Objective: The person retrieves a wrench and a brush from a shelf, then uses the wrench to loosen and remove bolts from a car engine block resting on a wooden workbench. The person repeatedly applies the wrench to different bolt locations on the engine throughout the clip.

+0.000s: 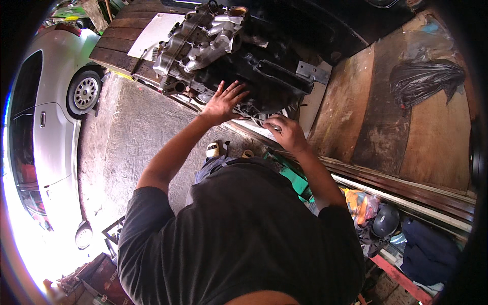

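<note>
An engine [208,43] with silver cast-metal parts and a dark, greasy block rests on the bench in front of me. My left hand [223,105] lies against its near side, palm down with the fingers spread. To the right, at the engine's lower near edge, my right hand [287,133] is closed around a slim metal tool [276,127]. Only a shiny bit of that tool shows, so its exact kind is hidden. A flat metal bracket [312,72] sticks out at the engine's right end.
Wooden boards [384,112] extend to the right, with a black plastic bag [427,79] on them. A white board [155,35] lies beside the engine on dark planks [119,35]. A silver car [53,117] stands at left. A dark helmet [386,221] and cloths sit below right.
</note>
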A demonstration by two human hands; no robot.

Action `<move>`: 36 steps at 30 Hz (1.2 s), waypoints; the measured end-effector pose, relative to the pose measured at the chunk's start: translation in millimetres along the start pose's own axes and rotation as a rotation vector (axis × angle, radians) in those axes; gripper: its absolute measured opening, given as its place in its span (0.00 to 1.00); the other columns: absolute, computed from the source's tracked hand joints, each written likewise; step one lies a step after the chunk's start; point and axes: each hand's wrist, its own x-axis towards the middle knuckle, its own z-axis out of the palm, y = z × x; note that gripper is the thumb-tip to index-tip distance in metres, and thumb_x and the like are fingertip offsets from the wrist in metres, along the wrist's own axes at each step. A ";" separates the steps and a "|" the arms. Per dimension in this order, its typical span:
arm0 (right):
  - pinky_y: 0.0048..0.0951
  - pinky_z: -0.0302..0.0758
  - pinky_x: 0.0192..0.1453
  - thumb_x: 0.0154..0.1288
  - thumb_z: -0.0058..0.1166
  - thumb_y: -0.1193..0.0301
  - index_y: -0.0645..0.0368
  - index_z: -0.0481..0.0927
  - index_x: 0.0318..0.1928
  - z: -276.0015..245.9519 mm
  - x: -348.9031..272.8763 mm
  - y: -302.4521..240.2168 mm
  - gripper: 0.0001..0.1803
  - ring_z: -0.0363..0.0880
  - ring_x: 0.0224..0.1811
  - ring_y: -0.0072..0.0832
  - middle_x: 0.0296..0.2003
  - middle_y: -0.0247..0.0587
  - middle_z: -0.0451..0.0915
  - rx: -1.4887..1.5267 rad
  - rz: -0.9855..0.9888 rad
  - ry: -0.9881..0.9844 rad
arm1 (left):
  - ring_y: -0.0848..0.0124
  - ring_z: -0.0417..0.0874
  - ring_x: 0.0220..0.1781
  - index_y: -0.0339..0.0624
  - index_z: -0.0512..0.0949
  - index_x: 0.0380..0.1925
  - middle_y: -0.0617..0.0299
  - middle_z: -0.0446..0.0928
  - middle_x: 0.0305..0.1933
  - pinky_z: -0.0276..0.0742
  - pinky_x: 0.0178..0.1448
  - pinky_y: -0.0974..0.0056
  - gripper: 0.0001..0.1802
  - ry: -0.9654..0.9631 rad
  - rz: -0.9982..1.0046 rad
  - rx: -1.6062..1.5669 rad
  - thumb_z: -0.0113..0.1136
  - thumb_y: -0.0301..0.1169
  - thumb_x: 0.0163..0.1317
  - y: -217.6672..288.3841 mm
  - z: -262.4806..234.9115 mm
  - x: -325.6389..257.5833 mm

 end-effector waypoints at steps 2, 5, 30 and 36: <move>0.36 0.80 0.38 0.60 0.63 0.67 0.55 0.81 0.38 -3.7 5.5 -4.5 0.08 0.83 0.36 0.41 0.35 0.39 0.83 -0.027 -0.005 -0.033 | 0.61 0.51 0.79 0.55 0.61 0.70 0.61 0.59 0.74 0.41 0.80 0.47 0.44 -0.079 0.004 -0.046 0.63 0.56 0.56 -15.3 -23.2 -9.8; 0.38 0.79 0.35 0.61 0.62 0.66 0.57 0.80 0.36 -5.2 23.1 -14.9 0.08 0.83 0.34 0.42 0.32 0.42 0.83 -0.093 -0.024 -0.097 | 0.59 0.60 0.75 0.49 0.70 0.62 0.56 0.67 0.69 0.51 0.78 0.49 0.33 0.014 -0.021 -0.044 0.61 0.51 0.61 -50.4 -65.5 -21.6; 0.44 0.80 0.40 0.68 0.50 0.53 0.56 0.83 0.36 114.3 141.3 -34.2 0.20 0.83 0.37 0.45 0.34 0.48 0.82 -0.442 -0.095 -0.461 | 0.61 0.82 0.55 0.39 0.78 0.53 0.50 0.80 0.53 0.74 0.59 0.62 0.16 0.224 -0.318 -0.851 0.54 0.26 0.65 -102.5 -96.5 -47.1; 0.43 0.81 0.36 0.67 0.50 0.58 0.56 0.82 0.34 154.1 114.4 -30.1 0.15 0.84 0.35 0.43 0.35 0.44 0.82 -0.550 0.003 -0.394 | 0.51 0.81 0.51 0.41 0.78 0.50 0.48 0.80 0.49 0.76 0.55 0.56 0.14 0.177 -0.160 -0.599 0.54 0.27 0.65 -98.8 -111.3 -44.5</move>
